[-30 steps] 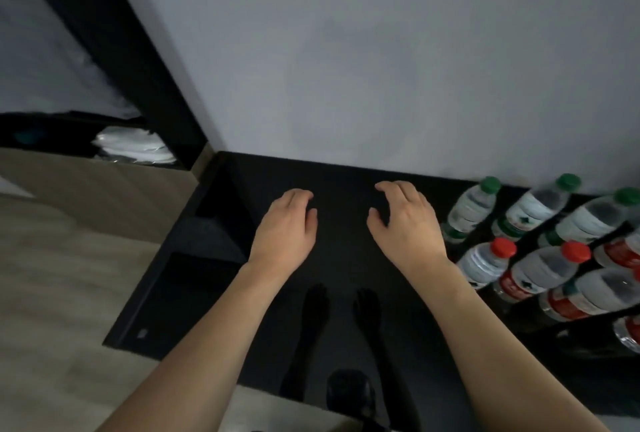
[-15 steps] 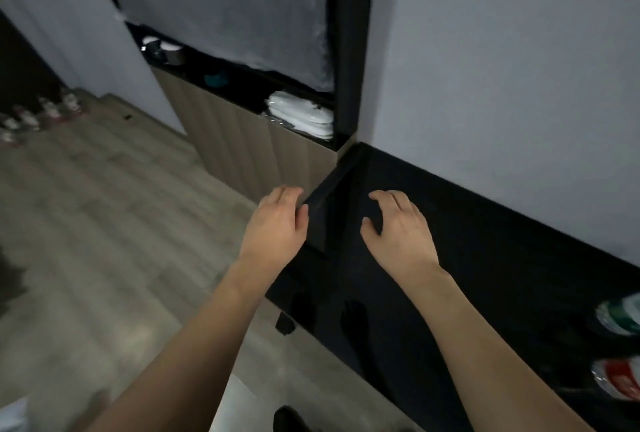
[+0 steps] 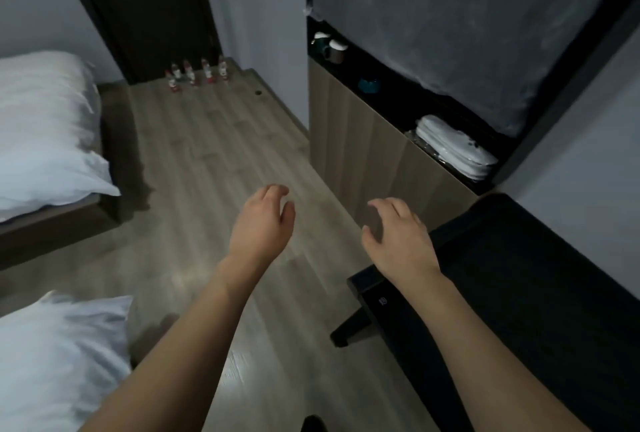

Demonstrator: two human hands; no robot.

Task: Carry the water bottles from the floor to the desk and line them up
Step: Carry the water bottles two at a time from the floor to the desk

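A white pillow (image 3: pixel 45 126) lies on the bed at ten o'clock, and a second pillow (image 3: pixel 59 359) sits at seven o'clock. The bottles (image 3: pixel 196 74) stand in a cluster on the floor (image 3: pixel 214 154) at eleven o'clock, against a dark door, well apart from both hands. The left hand (image 3: pixel 261 223) hovers over the floor near centre, fingers loosely curled, holding nothing. Just to its right, the right hand (image 3: pixel 398 237) hangs above the table's corner, fingers spread and bent, also empty. The black table (image 3: pixel 519 286) fills four o'clock. Folded white cloths (image 3: pixel 453 147) rest on a shelf at two o'clock.
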